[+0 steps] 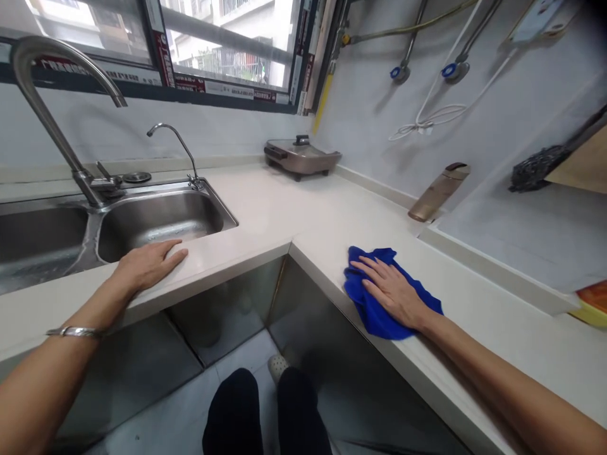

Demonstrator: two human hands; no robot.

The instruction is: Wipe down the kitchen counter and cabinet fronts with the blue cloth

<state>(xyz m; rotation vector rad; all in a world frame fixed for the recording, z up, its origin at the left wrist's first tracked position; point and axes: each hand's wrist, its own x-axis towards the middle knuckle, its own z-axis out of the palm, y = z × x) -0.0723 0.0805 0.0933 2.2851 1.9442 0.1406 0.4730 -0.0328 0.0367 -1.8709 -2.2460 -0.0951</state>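
Observation:
My right hand (393,291) lies flat, fingers stretched out, on top of a crumpled blue cloth (374,309) near the front edge of the white countertop (303,215). My left hand (149,262) rests palm down with fingers together on the counter's front strip, just in front of the steel sink (156,218). It holds nothing. A silver bangle (76,331) sits on my left wrist.
A tall faucet (47,95) and a smaller tap (177,142) stand behind the double sink. An electric pan with lid (301,155) sits in the far corner. A bronze bottle (439,193) leans by the right wall. Open space under the counter shows my legs.

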